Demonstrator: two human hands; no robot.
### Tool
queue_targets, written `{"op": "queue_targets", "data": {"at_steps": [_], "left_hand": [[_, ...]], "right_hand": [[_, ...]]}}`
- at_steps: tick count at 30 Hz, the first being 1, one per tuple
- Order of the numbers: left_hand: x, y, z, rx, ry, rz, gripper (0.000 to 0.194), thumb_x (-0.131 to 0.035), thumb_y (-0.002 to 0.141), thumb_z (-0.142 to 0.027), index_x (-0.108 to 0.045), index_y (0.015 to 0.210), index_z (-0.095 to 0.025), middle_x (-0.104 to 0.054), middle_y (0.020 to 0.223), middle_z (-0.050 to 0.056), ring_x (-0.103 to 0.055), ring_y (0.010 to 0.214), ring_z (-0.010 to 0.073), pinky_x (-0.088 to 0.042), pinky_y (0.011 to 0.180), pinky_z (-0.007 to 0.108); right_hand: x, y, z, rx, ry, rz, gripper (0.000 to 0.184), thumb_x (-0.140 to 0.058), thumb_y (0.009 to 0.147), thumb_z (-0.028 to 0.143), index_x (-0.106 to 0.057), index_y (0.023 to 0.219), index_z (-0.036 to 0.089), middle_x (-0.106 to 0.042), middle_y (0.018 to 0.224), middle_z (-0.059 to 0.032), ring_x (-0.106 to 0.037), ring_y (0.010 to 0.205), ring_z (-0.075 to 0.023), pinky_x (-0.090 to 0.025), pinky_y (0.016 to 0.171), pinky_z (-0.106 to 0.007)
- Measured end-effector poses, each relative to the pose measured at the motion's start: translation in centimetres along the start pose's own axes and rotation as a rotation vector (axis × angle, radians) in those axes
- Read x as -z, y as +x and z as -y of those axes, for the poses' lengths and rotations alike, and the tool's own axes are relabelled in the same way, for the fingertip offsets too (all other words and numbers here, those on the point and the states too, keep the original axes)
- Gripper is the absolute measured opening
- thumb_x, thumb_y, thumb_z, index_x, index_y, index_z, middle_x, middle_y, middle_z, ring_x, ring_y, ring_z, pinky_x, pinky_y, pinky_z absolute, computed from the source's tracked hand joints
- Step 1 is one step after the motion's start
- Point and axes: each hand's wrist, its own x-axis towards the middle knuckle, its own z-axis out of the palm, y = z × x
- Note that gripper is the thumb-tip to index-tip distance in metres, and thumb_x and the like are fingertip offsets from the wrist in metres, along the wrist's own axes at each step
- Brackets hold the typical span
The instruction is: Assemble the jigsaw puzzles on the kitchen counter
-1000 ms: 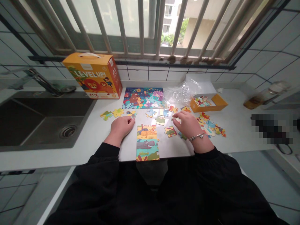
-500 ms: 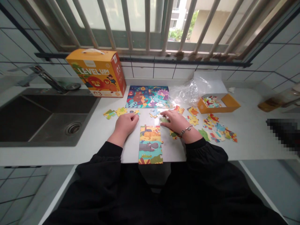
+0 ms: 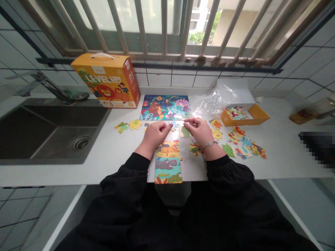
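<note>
My left hand [image 3: 156, 134] is closed with its fingers curled. Its thumb tip reaches the edge of a light-blue puzzle piece [image 3: 175, 126], and whether anything is pinched is hidden. Beside that piece hovers my right hand [image 3: 201, 132], wearing a bracelet, with thumb and forefinger slightly apart. A green puzzle piece [image 3: 184, 131] lies under its fingers, partly covered. A partly joined animal puzzle [image 3: 168, 162], showing a hippo and a cheetah, lies at the counter's front edge. Dark green and red puzzle pieces [image 3: 195, 150] rest near my right wrist.
A dark-blue picture sheet [image 3: 164, 107] lies behind my hands, with crumpled clear plastic [image 3: 213, 101] beside it. An orange open box [image 3: 258, 115] holds more pieces. Loose puzzle pieces [image 3: 246, 143] lie at right, others [image 3: 128, 125] at left by the sink [image 3: 89, 153]. An orange carton [image 3: 107, 83] stands behind.
My left hand has moved right, from the left pieces to the light-blue piece. My right hand has shifted slightly right and its fingertips have drawn closer, uncovering more of the green piece.
</note>
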Motion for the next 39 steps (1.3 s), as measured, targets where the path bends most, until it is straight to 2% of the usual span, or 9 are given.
{"op": "queue_targets", "data": {"at_steps": [4,7,9,11,13,20,25,34,39], "left_hand": [[-1.9,0.1,-0.7,0.043,-0.252,0.156,0.052,-0.069,0.098,-0.070,-0.065,0.082,-0.021,-0.063,0.074,0.001,-0.055,0.071,0.0176,-0.040,0.066,0.031],[-2.3,0.3,0.2,0.122,-0.441,0.137,0.039,-0.073,0.099,-0.059,-0.070,0.100,-0.020,-0.069,0.082,0.001,-0.059,0.071,0.0164,-0.046,0.067,0.030],[-2.0,0.4,1.4,0.205,-0.496,0.114,0.036,-0.075,0.098,-0.050,-0.070,0.117,-0.020,-0.065,0.076,-0.002,-0.055,0.064,0.0153,-0.044,0.063,0.030],[-1.2,0.5,2.6,0.250,-0.435,0.089,0.036,-0.076,0.097,-0.044,-0.070,0.124,-0.021,-0.056,0.069,-0.006,-0.050,0.059,0.0146,-0.040,0.061,0.029],[-0.2,0.5,3.5,0.226,-0.324,0.076,0.032,-0.075,0.097,-0.042,-0.072,0.120,-0.022,-0.053,0.069,-0.006,-0.049,0.061,0.0148,-0.038,0.061,0.030],[2.0,0.2,3.5,0.116,-0.034,0.156,0.027,-0.071,0.101,-0.044,-0.079,0.116,-0.024,-0.061,0.075,-0.002,-0.056,0.070,0.0181,-0.041,0.069,0.033],[2.6,0.3,3.7,0.116,0.043,0.208,0.029,-0.070,0.101,-0.046,-0.081,0.116,-0.024,-0.061,0.072,-0.002,-0.057,0.071,0.0191,-0.041,0.069,0.033],[2.9,0.1,3.8,0.124,0.062,0.211,0.024,-0.076,0.096,-0.041,-0.082,0.109,-0.022,-0.070,0.078,0.001,-0.059,0.073,0.0194,-0.044,0.071,0.033],[2.9,0.2,4.0,0.096,0.076,0.202,0.020,-0.076,0.097,-0.037,-0.082,0.108,-0.023,-0.075,0.089,0.003,-0.061,0.078,0.0200,-0.047,0.076,0.034]], "right_hand": [[-2.2,-0.4,0.6,-0.022,0.207,-0.077,0.043,-0.080,0.089,0.063,-0.079,0.106,0.023,-0.064,0.076,0.0001,-0.056,0.069,-0.0179,-0.050,0.065,-0.033],[-3.1,-0.6,0.8,0.020,0.209,-0.032,0.042,-0.080,0.090,0.063,-0.077,0.104,0.023,-0.059,0.072,0.0026,-0.055,0.066,-0.0167,-0.050,0.065,-0.032],[-3.1,-0.7,0.7,0.046,0.147,0.036,0.040,-0.079,0.091,0.062,-0.075,0.103,0.023,-0.057,0.070,0.0036,-0.056,0.065,-0.0166,-0.049,0.065,-0.032],[-2.8,-0.7,0.5,0.060,0.063,0.077,0.038,-0.076,0.093,0.061,-0.074,0.101,0.024,-0.059,0.070,0.0032,-0.058,0.066,-0.0172,-0.048,0.066,-0.032],[-2.5,-0.7,0.3,0.073,-0.005,0.067,0.036,-0.074,0.095,0.060,-0.073,0.098,0.024,-0.060,0.071,0.0027,-0.056,0.067,-0.0173,-0.045,0.065,-0.032],[-2.3,-0.6,0.1,0.064,-0.038,0.015,0.034,-0.070,0.098,0.057,-0.072,0.096,0.023,-0.058,0.070,0.0037,-0.051,0.063,-0.0152,-0.037,0.062,-0.031],[-2.1,-0.5,0.2,0.052,-0.069,0.021,0.033,-0.069,0.098,0.057,-0.070,0.094,0.024,-0.057,0.067,0.0044,-0.049,0.061,-0.0150,-0.036,0.061,-0.031],[-2.2,-0.4,-0.3,0.055,-0.089,0.021,0.030,-0.069,0.099,0.053,-0.070,0.094,0.024,-0.057,0.067,0.0045,-0.048,0.061,-0.0151,-0.036,0.062,-0.031],[-2.2,-0.5,-0.2,0.048,-0.084,0.023,0.028,-0.069,0.099,0.053,-0.070,0.094,0.025,-0.056,0.066,0.0048,-0.048,0.062,-0.0154,-0.036,0.063,-0.031]]}}
